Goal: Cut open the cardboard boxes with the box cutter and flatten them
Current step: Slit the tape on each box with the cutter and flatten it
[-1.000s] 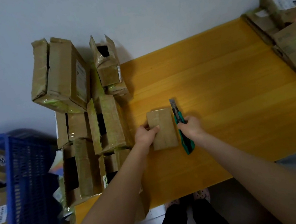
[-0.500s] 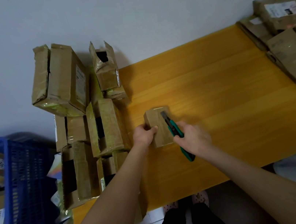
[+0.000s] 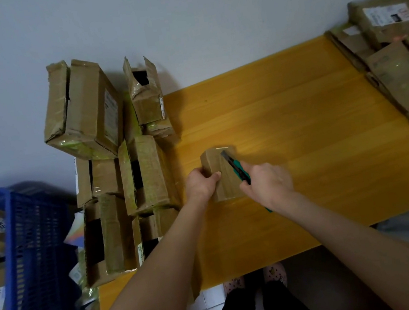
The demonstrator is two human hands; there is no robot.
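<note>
A small taped cardboard box lies on the yellow wooden table, a little left of its middle. My left hand grips the box's near left edge. My right hand holds a green box cutter with its blade resting on the top face of the box, pointing away from me and to the left. The cutter's tail pokes out below my wrist.
A pile of taped cardboard boxes stands on the table's left end against the wall. More boxes are stacked at the far right. A blue plastic crate with parcels sits at the left. My feet show below the table's near edge.
My right hand brought the cutter from beside the box's right edge onto its top face, blade angled left. My left hand kept its hold on the box.
</note>
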